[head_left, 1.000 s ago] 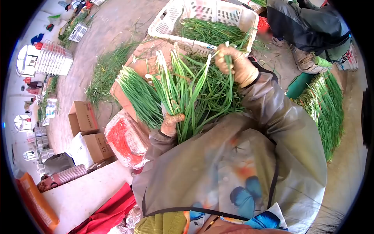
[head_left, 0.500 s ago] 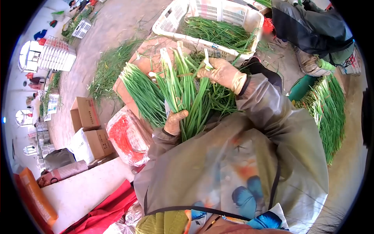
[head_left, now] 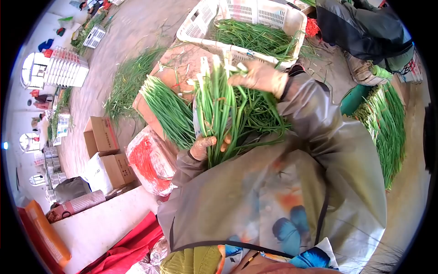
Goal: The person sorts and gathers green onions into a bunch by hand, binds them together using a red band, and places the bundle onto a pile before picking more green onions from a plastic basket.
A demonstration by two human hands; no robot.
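Note:
My left hand (head_left: 204,148), in a stained pale glove, wraps round the lower leaves of an upright bunch of chives (head_left: 215,102), holding it in front of my chest with the white ends up. My right hand (head_left: 262,78), gloved too, is at the upper right of the bunch, its fingers bent around a few white stalk ends; the fingertips are partly hidden and a little blurred. Left of the bunch, a tidy bundle of chives (head_left: 166,109) lies on a brown board (head_left: 180,59). Loose chives (head_left: 264,112) lie below my right hand.
A white plastic crate (head_left: 186,34) with chives inside stands ahead. Red ties (head_left: 147,157) lie on a plastic-wrapped pack to the left, near open cardboard boxes (head_left: 101,137). On the right are more chives (head_left: 383,132) and another person's dark clothing (head_left: 360,32). Loose leaves (head_left: 132,80) litter the floor.
My right hand has shifted slightly right and turned over the white ends. The bunch stands a little lower, and the fingers of my left hand have spread further round it.

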